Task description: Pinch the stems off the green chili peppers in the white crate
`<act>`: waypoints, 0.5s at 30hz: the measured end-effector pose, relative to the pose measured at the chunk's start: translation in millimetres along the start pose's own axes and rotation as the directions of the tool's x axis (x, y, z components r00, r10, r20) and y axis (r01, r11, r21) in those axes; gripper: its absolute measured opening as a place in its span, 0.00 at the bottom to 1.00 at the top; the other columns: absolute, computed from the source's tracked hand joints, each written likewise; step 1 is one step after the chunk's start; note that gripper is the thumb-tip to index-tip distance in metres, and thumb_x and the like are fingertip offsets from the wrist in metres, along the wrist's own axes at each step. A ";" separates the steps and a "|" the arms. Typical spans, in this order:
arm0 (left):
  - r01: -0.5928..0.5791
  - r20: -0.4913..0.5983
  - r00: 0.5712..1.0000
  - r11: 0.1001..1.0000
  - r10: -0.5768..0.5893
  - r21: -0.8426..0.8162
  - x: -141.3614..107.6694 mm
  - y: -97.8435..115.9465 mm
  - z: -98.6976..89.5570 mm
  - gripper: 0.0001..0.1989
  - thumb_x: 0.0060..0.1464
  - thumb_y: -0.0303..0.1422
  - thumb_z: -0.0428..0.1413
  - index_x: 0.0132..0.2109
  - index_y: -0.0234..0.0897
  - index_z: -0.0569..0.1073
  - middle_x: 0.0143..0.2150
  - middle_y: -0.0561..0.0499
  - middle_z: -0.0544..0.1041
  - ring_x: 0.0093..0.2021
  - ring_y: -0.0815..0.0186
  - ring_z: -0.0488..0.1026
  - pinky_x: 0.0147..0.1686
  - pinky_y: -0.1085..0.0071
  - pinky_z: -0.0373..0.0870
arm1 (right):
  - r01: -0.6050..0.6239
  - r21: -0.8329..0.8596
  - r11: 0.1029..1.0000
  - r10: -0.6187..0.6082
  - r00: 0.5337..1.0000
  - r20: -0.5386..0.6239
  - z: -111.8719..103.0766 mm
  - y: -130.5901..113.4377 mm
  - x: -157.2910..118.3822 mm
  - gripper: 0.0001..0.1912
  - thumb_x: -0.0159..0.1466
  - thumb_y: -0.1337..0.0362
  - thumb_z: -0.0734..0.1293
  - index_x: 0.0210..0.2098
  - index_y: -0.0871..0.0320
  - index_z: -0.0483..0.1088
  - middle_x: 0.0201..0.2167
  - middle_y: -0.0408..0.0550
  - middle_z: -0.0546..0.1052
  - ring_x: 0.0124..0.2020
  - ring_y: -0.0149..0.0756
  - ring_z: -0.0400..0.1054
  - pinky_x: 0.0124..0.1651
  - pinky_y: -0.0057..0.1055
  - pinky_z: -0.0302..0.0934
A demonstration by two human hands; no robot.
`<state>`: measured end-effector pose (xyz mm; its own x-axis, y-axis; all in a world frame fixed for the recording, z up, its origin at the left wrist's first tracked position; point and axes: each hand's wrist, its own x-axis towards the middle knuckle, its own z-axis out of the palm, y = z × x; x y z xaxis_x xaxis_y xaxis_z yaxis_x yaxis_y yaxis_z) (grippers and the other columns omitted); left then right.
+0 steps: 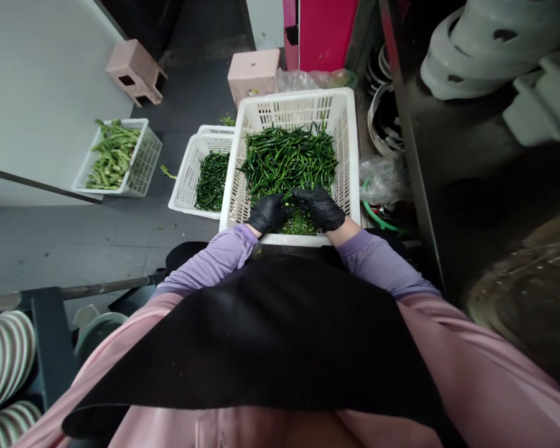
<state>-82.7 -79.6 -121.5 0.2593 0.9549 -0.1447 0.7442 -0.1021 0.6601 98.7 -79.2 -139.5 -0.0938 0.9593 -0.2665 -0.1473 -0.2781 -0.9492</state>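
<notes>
In a large white slatted basket right in front of me lies a heap of long, thin green chili peppers. Both my hands wear black gloves and are low over the basket's near side. My left hand is closed, with its fingers around a green chili. Facing it, my right hand pinches at a green chili between the two hands; the fingertips are partly hidden. Below the hands, by the near wall, is a pile of small green stems.
A smaller white basket with green chilies stands left of the large one. Farther left is a basket of lighter green vegetables. Pink stools stand behind. A dark metal shelf bounds the right side; stacked plates are lower left.
</notes>
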 end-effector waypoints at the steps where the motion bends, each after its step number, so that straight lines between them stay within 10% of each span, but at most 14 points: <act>1: 0.008 0.033 0.999 0.999 -0.010 0.042 -1.8 1.7 -1.8 0.15 0.61 0.37 0.70 0.52 0.36 0.88 0.44 0.44 0.89 0.47 0.51 0.85 0.55 0.58 0.79 | 0.023 -0.080 0.997 -0.027 0.998 -0.048 0.2 -1.5 0.4 0.23 0.58 0.42 0.81 0.32 0.53 0.74 0.29 0.45 0.78 0.32 0.40 0.70 0.36 0.39 0.70; 6: 0.054 0.042 0.998 0.999 -0.054 0.002 -3.8 2.2 -8.0 0.22 0.60 0.34 0.70 0.61 0.35 0.85 0.52 0.41 0.89 0.55 0.48 0.85 0.60 0.56 0.80 | 0.125 -0.550 0.826 -0.224 0.968 -0.117 -14.7 -7.6 5.1 0.19 0.62 0.46 0.81 0.41 0.54 0.82 0.48 0.58 0.87 0.58 0.58 0.78 0.61 0.50 0.72; 15: 0.040 0.005 0.999 0.998 -0.039 -0.055 6.3 9.2 -1.0 0.29 0.53 0.31 0.74 0.62 0.33 0.83 0.58 0.36 0.88 0.62 0.44 0.84 0.65 0.54 0.78 | 0.122 -0.060 0.991 -0.111 0.980 0.163 1.4 -1.7 2.6 0.27 0.52 0.38 0.84 0.33 0.53 0.78 0.31 0.44 0.81 0.39 0.42 0.73 0.48 0.43 0.72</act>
<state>-74.8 -74.3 -115.6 0.2326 0.9569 -0.1740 0.7191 -0.0487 0.6932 97.3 -76.4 -138.3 -0.2360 0.9632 -0.1288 -0.0978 -0.1555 -0.9830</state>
